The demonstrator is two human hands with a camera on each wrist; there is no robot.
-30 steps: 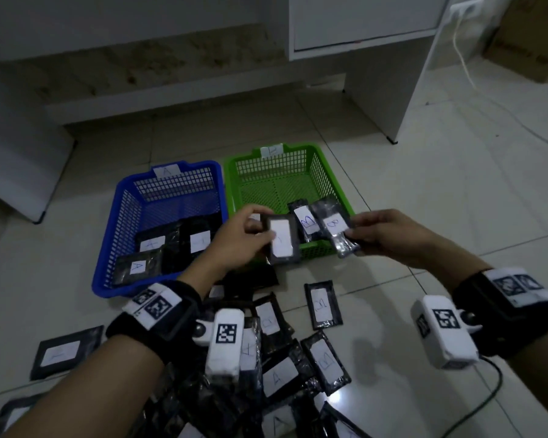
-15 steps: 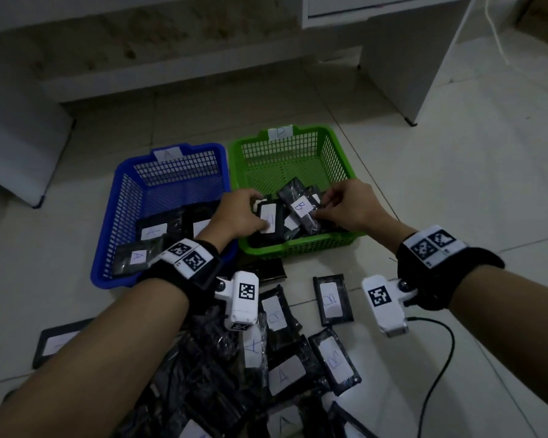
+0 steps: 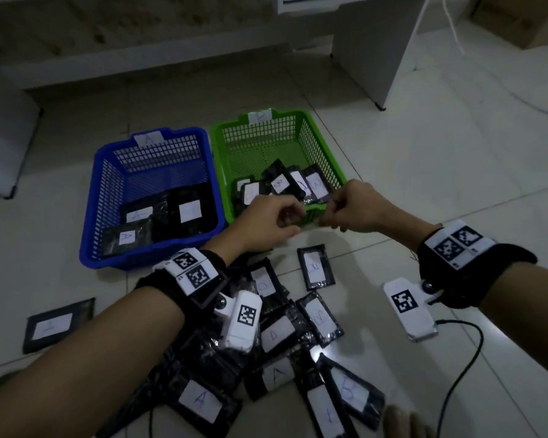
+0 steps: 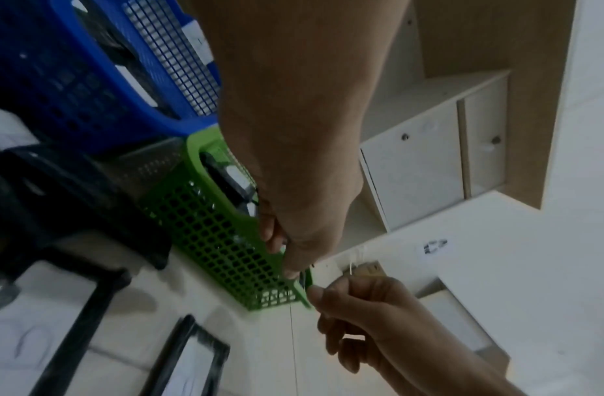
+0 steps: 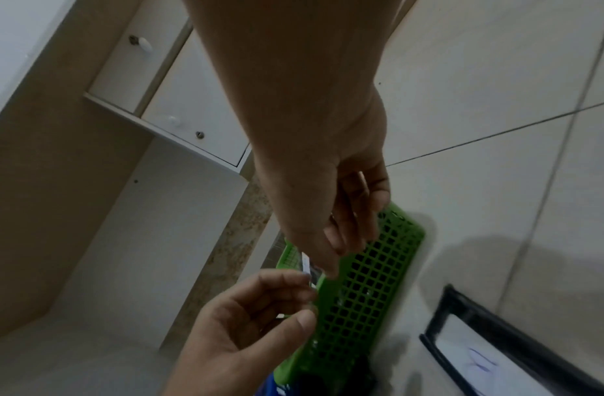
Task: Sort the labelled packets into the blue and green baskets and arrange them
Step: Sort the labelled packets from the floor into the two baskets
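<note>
Left hand: the left hand (image 3: 268, 221) sits at the near rim of the green basket (image 3: 301, 120), fingers curled; whether it pinches a packet edge I cannot tell.
Right hand: the right hand (image 3: 358, 207) is just beside it at the same rim, fingers bent, apparently pinching a dark packet edge (image 5: 310, 268), though the view is blurred.
Green basket contents: several packets (image 3: 298, 183) lean in a loose row against the near wall.
Blue basket: the blue basket (image 3: 106, 153) beside it holds A-labelled packets (image 3: 189, 211) lying flat.
Unsorted pile: the floor pile (image 3: 282, 336) of A and B packets lies near the wrists.
Doing it well: probably square the row with both hands, labels facing up, pressing lightly so the slick packets don't slide or topple.
Risk: tugging the rim could shift the light basket.
</note>
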